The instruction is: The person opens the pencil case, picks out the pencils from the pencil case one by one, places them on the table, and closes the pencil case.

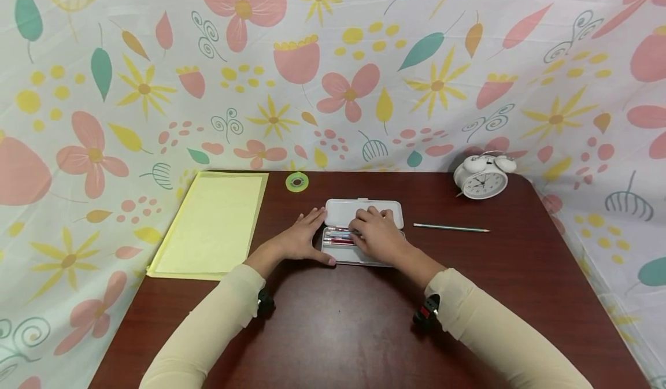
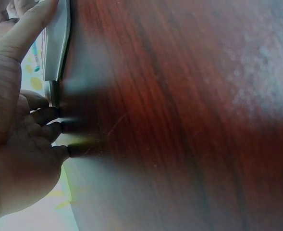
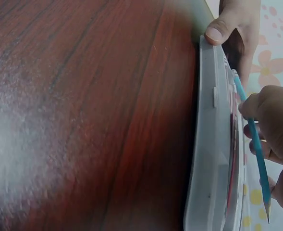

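A white pencil case lies with its lid raised toward the back, several pens and pencils inside. My left hand spreads around its left end, the straight thumb touching the front corner and the fingers along the side. My right hand is over the case and pinches a blue pencil between thumb and fingers. In the right wrist view this pencil is held lengthwise along the case, its eraser end toward my left hand. The right hand covers the case's right part in the head view.
Another pencil lies to the right of the case. A white alarm clock stands at the back right. Yellow paper lies at the left, and a round green-rimmed tape roll behind the case. Floral cloth hangs behind the table.
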A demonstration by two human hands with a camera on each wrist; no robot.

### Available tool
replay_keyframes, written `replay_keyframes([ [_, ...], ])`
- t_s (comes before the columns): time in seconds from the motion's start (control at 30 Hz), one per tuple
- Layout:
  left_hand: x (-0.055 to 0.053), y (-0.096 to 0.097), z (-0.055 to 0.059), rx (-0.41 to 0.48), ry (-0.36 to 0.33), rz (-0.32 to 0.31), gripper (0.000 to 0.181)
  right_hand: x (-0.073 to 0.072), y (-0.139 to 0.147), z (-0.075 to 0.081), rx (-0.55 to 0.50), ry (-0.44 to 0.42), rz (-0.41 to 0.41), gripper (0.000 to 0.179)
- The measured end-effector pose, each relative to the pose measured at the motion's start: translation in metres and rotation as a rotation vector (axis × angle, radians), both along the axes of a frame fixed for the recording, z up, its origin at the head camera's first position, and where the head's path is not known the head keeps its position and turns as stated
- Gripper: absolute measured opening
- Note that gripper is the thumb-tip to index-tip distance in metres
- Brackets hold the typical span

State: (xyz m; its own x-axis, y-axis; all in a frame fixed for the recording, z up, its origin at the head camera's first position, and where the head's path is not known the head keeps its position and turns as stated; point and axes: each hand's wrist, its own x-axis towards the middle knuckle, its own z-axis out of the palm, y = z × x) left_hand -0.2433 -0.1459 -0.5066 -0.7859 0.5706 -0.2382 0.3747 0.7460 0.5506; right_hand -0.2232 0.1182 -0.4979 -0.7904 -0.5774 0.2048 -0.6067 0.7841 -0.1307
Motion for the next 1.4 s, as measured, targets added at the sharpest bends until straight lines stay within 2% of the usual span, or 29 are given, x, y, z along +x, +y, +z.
replay_keyframes([
  [0.27,0.000,0.000,-0.001,0.014,-0.012,0.008,0.140,-0.001,0.011,0.005,-0.034,0.059,0.004,0.010],
  [0.6,0.000,0.001,0.000,0.004,-0.009,0.004,0.141,0.001,0.037,0.013,-0.081,0.072,0.006,0.007],
  [0.83,-0.002,-0.001,-0.003,0.039,-0.027,0.001,0.146,0.001,0.071,0.013,-0.111,0.068,-0.024,0.007],
  [0.9,-0.005,-0.002,-0.012,0.056,-0.014,-0.003,0.148,0.002,0.083,0.013,-0.120,0.054,-0.041,0.007],
  [0.97,-0.003,0.000,-0.007,0.053,-0.022,-0.003,0.147,0.002,0.095,0.013,-0.128,0.048,-0.058,0.007],
  [1.07,-0.003,0.001,-0.008,0.040,-0.017,-0.003,0.145,0.001,0.115,0.010,-0.138,0.044,-0.086,0.010],
  [1.13,0.001,0.002,0.000,0.018,-0.028,0.001,0.143,0.001,0.129,0.007,-0.143,0.046,-0.104,0.011],
  [1.4,0.002,0.002,0.000,0.000,-0.015,0.004,0.140,0.001,0.181,-0.007,-0.131,0.093,-0.175,0.014],
])
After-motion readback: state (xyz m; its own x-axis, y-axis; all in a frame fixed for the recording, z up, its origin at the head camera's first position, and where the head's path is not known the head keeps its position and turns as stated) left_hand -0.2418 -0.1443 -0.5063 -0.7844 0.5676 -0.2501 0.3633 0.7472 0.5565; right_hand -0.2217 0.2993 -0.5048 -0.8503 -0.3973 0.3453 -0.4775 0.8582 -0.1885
